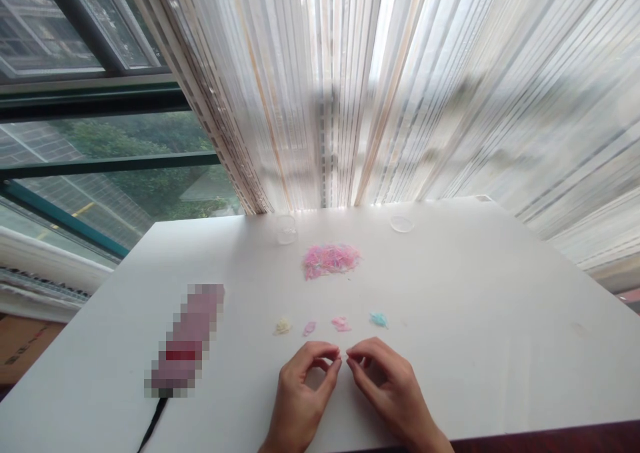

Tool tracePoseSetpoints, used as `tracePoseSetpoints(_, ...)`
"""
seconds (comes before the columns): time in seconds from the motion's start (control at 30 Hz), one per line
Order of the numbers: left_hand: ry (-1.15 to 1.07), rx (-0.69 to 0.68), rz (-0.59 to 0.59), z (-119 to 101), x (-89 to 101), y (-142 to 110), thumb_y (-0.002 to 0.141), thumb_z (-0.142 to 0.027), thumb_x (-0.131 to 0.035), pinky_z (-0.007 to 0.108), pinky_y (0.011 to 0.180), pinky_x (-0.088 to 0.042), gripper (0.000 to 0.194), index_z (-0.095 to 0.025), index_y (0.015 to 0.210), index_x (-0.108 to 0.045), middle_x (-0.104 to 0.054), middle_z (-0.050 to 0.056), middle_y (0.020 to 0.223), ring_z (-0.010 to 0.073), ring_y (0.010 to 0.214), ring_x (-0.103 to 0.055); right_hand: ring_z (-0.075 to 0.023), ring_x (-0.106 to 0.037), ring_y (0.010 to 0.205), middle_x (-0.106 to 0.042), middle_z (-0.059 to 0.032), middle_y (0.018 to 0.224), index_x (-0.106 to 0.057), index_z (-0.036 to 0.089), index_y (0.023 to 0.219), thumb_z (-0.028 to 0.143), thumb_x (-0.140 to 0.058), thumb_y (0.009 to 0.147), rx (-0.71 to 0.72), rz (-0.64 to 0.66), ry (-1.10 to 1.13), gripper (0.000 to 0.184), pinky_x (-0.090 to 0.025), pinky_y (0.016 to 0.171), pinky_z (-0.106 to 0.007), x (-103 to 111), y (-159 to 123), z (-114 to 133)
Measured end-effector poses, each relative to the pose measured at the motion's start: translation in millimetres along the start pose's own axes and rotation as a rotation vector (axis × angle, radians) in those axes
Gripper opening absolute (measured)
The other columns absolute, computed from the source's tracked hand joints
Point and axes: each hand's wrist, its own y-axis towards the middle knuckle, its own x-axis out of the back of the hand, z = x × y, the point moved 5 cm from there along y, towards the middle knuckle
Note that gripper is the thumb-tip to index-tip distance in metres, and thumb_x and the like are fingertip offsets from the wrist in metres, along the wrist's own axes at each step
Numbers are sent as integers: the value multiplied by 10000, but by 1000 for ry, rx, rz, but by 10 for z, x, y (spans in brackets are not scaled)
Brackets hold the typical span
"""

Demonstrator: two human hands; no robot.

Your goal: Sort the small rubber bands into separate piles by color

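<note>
My left hand (307, 389) and my right hand (390, 387) meet over the near part of the white table, thumb and forefinger of each pinched together. Whatever sits between the fingertips is too small to make out. Just beyond my fingers lies a row of small heaps of thin pieces: pale yellow (283, 326), lilac (309, 328), pink (341, 323) and turquoise (379, 319). Farther back spreads a larger heap of mixed pieces (331, 259), mostly pink, with other pale colours among them.
A clear container (287, 229) and a clear round lid or dish (402, 224) are at the back of the white table (475, 346). On the left lies a blurred-out purplish object (187, 339) with a black cord or strap (153, 425). Striped curtains (340, 106) hang behind the table.
</note>
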Motion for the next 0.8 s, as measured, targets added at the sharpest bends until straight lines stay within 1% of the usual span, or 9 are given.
tracePoseSetpoints(0.2, 51, -71, 6, -74, -9, 9, 887, -204, -648, 195, 669, -592, 68, -200, 941, -691, -723, 10, 847, 120, 672, -689, -138, -636, 719, -692, -23, 836, -658, 208, 923, 138, -586, 912, -8, -3, -17, 101, -515, 660, -225, -2, 10, -5)
tracePoseSetpoints(0.33, 66, -86, 21, -90, -20, 3, 896, -210, -644, 192, 678, -583, 67, -210, 946, -688, -722, 3, 847, 120, 694, -685, -139, -638, 708, -699, -25, 836, -663, 207, 923, 165, -586, 924, -22, -2, -21, 88, -511, 649, -228, -6, 12, -14)
tracePoseSetpoints(0.53, 58, -72, 37, -68, -29, -3, 924, -217, -613, 189, 715, -579, 85, -217, 937, -697, -733, 0, 841, 127, 745, -703, -137, -639, 710, -702, -21, 834, -665, 208, 927, 181, -580, 933, -26, -5, -24, 89, -512, 658, -227, 0, 10, 2)
tracePoseSetpoints(0.7, 81, -52, 12, -33, -20, -12, 925, -254, -617, 202, 726, -590, 109, -212, 946, -716, -747, 14, 828, 137, 724, -712, -139, -637, 709, -692, -20, 810, -655, 203, 918, 190, -576, 937, -23, -21, -27, 82, -514, 660, -230, 23, 18, 36)
tracePoseSetpoints(0.8, 82, -35, 19, -26, -26, -14, 930, -275, -608, 212, 711, -594, 136, -200, 940, -721, -750, 30, 819, 148, 714, -712, -145, -639, 712, -690, -27, 806, -649, 201, 920, 195, -567, 943, -16, -25, -24, 85, -520, 661, -236, 28, 23, 51)
